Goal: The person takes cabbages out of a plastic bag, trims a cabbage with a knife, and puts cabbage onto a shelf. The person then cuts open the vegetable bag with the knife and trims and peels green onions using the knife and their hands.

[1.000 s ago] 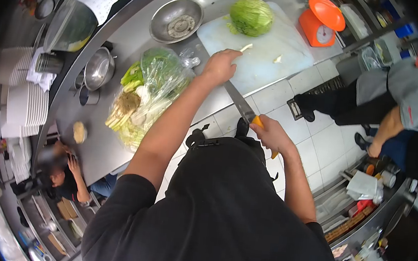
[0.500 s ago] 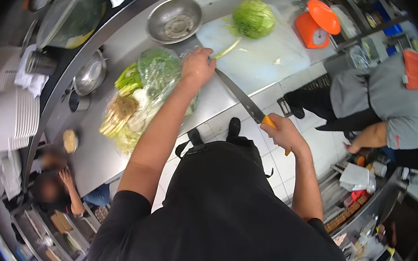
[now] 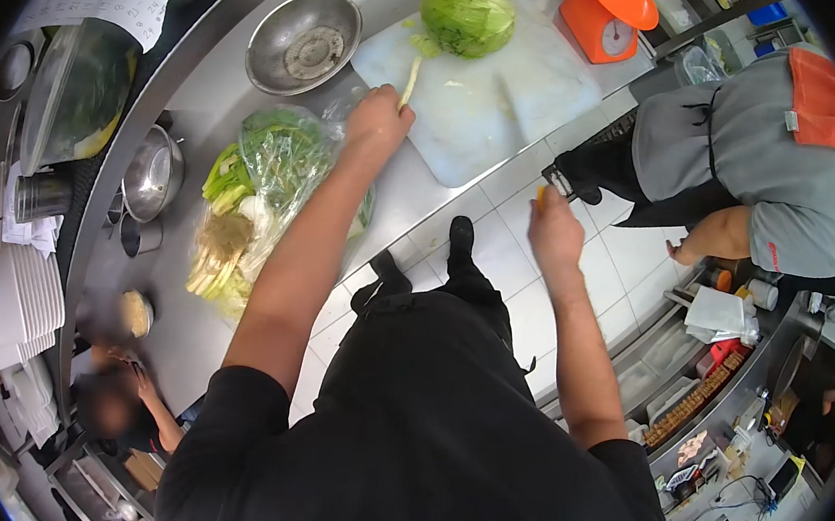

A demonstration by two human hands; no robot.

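My left hand [image 3: 379, 121], closed, pinches a thin pale stalk [image 3: 411, 81] at the near left edge of the white cutting board [image 3: 490, 132]. The stalk points away from me toward a head of lettuce [image 3: 468, 14] on the far part of the board. Over the floor, right of the board, my right hand [image 3: 555, 234] is wrapped round a knife's orange-yellow handle [image 3: 541, 196]; the blade is hard to make out. Beside my left forearm lies a clear plastic bag of greens [image 3: 288, 148], with spring onions [image 3: 229, 182] and pale root ends next to it.
A steel bowl [image 3: 305, 44] stands left of the board and an orange scale [image 3: 601, 27] beyond its right corner. A co-worker in a grey shirt [image 3: 751, 142] stands at right. Another person [image 3: 156, 416] is at lower left, near stacked white dishes [image 3: 22, 298].
My right hand has moved away from my body, and the knife's blade, clear before, is now hardly visible. My left hand still holds the stalk, now more upright. The whole view has shifted.
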